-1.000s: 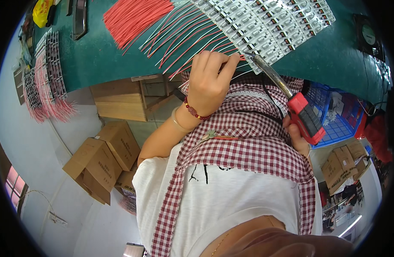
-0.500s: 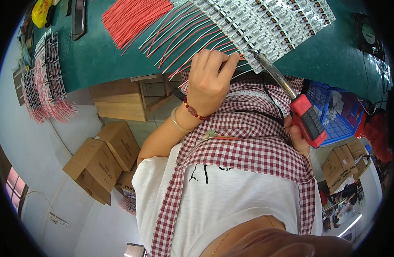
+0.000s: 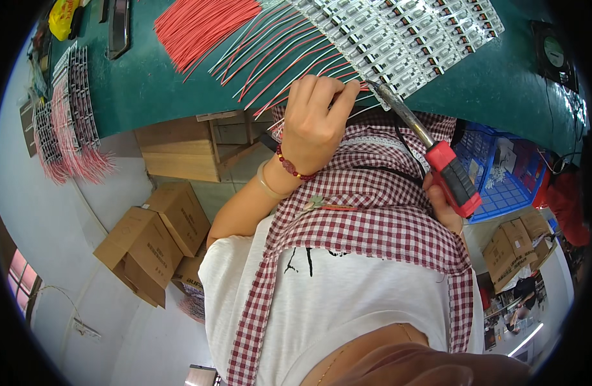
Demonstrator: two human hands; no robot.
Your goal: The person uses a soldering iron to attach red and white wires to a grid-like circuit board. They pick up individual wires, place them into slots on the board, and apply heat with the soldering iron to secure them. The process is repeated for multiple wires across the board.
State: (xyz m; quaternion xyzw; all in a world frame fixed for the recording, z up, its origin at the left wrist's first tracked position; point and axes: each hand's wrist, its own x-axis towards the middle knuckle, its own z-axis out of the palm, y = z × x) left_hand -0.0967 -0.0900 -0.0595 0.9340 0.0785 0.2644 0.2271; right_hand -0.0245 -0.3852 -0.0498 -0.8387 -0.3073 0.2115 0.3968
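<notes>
A sheet of small white circuit boards (image 3: 399, 48) lies on the green table, with red and white wires (image 3: 270, 67) fanned out along its left edge. My left hand (image 3: 315, 116) is closed at the sheet's near corner, thumb and forefinger pinching a thin red wire (image 3: 365, 89); most of that wire is hidden by the fingers. In my right hand (image 3: 441, 204) is a soldering iron (image 3: 452, 179) with a red and black handle. Its tip meets the near-left edge of the sheet, right beside my left fingertips; whether it touches the wire I cannot tell.
A thick bundle of red wires (image 3: 203, 29) lies farther left. Wired boards (image 3: 74, 109) hang over the table's left end. A phone-like dark object (image 3: 118, 29) and yellow bag (image 3: 63, 19) sit at the far left. A small black fan-like device (image 3: 553, 51) and a blue basket (image 3: 502, 174) are at right.
The soldering iron has shifted slightly left, its tip passing from the boards' surface toward the edge by my left fingertips. My left hand stays in place.
</notes>
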